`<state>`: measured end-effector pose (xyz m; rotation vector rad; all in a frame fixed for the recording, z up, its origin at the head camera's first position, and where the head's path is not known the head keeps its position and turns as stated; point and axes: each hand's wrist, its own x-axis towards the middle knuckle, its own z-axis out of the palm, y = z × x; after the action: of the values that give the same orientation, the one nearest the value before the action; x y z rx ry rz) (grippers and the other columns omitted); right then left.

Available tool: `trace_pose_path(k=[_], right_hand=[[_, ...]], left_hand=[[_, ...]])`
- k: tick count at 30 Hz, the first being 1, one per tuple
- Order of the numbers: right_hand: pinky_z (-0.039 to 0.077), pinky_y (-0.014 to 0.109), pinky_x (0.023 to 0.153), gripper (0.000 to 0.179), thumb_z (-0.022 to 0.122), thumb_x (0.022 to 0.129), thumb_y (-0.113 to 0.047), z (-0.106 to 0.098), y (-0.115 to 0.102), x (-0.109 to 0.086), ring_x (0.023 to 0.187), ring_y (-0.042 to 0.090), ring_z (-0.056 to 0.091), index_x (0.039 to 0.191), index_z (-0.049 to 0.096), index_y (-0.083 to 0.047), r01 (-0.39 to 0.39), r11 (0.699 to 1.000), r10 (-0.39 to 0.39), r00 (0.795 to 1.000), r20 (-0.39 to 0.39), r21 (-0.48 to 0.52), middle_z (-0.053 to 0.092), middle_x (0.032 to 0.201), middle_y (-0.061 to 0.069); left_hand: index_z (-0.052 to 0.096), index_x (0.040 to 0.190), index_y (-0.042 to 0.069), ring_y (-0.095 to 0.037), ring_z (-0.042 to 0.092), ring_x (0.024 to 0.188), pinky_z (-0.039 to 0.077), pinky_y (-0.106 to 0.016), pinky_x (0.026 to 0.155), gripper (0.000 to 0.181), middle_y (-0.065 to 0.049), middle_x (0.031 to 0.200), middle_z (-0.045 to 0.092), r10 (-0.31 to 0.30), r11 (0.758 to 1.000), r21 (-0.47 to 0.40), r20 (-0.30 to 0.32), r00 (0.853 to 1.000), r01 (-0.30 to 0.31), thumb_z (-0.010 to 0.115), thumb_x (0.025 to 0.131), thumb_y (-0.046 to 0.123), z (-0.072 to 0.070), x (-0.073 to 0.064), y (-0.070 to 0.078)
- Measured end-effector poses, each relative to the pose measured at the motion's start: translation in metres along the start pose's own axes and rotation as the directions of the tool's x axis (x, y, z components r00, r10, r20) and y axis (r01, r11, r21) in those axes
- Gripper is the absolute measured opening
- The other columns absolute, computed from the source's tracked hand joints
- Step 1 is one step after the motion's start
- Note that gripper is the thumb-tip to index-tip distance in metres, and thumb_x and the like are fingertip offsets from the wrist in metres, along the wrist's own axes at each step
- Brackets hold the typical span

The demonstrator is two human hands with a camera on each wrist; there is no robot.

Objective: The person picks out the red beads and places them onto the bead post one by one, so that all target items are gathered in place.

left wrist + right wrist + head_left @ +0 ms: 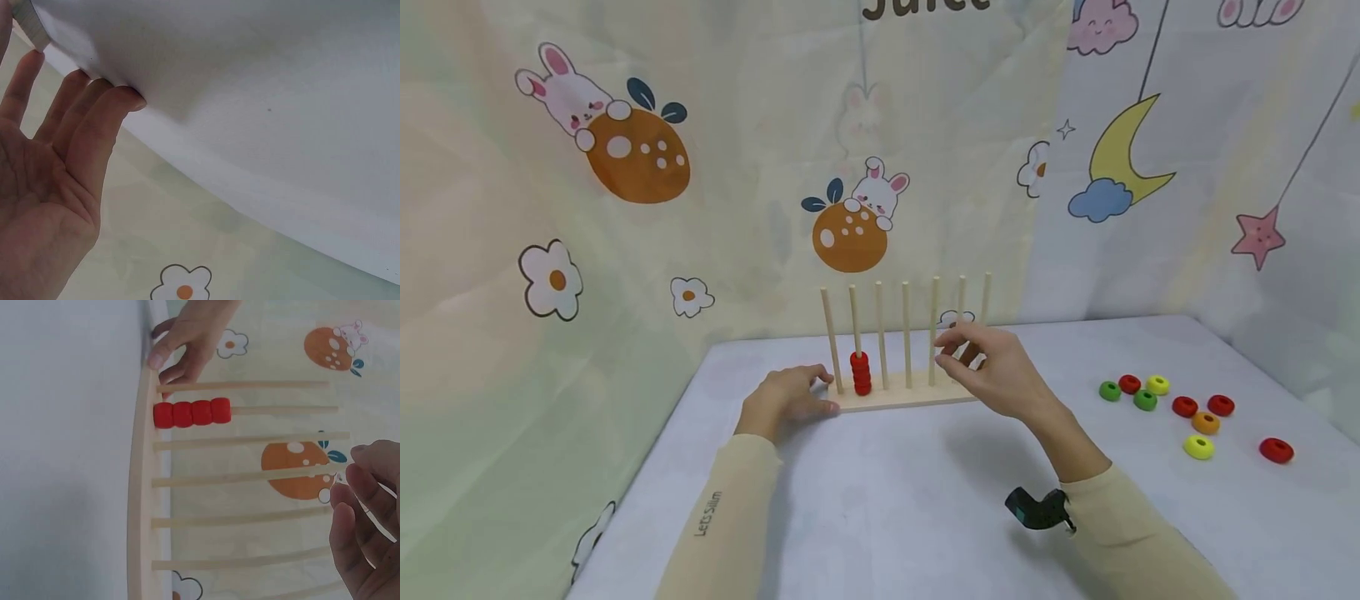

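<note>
A wooden peg rack (910, 398) with several upright dowels stands towards the back of the table. Several red beads (861, 373) are stacked on its second dowel from the left. My left hand (784, 398) holds the left end of the rack's base, thumb in front and fingers behind, as the right wrist view shows. In the left wrist view, one fingertip of the left hand (59, 162) meets the base's corner. My right hand (996, 367) hovers before the right-hand dowels, fingers loosely bent with nothing between them. It partly hides those dowels and the base's right end.
Loose beads lie scattered on the right of the white table (887, 500): green (1109, 391), yellow (1198, 447), orange (1206, 423) and red (1276, 451). A black wrist camera (1037, 508) juts from the right sleeve. Behind the table hangs a printed cloth (760, 167).
</note>
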<state>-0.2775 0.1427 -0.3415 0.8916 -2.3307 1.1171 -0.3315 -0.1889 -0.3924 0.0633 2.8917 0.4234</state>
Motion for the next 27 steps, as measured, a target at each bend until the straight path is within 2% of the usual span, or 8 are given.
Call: trace_pose_path(k=[9,17,27], right_hand=[[0.054,0.028,0.058,0.018,0.075,0.093,-0.008,-0.014,0.018,-0.011,0.075,0.013,0.067,0.11,0.073,-0.012,-0.046,0.998,0.046,0.999,0.0,-0.042,0.073,0.097,-0.002],[0.056,0.028,0.06,0.018,0.075,0.093,-0.009,-0.025,0.028,-0.019,0.077,0.015,0.067,0.111,0.072,-0.012,-0.098,0.989,0.098,0.995,-0.006,-0.109,0.073,0.098,0.0],[0.054,0.027,0.061,0.018,0.074,0.095,-0.011,-0.043,0.043,-0.031,0.079,0.016,0.067,0.113,0.072,-0.012,-0.123,0.976,0.125,0.992,-0.002,-0.179,0.073,0.1,0.001]], left_hand=[[0.058,0.139,0.036,-0.04,0.048,0.134,0.046,-0.066,0.098,0.058,-0.007,0.148,0.055,-0.016,1.0,0.0,0.011,1.0,0.016,0.079,0.086,0.051,0.0,0.003,-0.002],[0.059,0.137,0.035,-0.044,0.046,0.134,0.046,-0.066,0.099,0.057,-0.008,0.148,0.055,0.027,1.0,-0.012,0.011,1.0,-0.027,0.079,0.086,0.051,-0.001,0.003,-0.002],[0.06,0.138,0.032,-0.043,0.046,0.133,0.044,-0.068,0.101,0.057,-0.01,0.148,0.056,0.009,1.0,-0.028,0.018,1.0,-0.009,0.08,0.086,0.047,-0.002,-0.002,0.001]])
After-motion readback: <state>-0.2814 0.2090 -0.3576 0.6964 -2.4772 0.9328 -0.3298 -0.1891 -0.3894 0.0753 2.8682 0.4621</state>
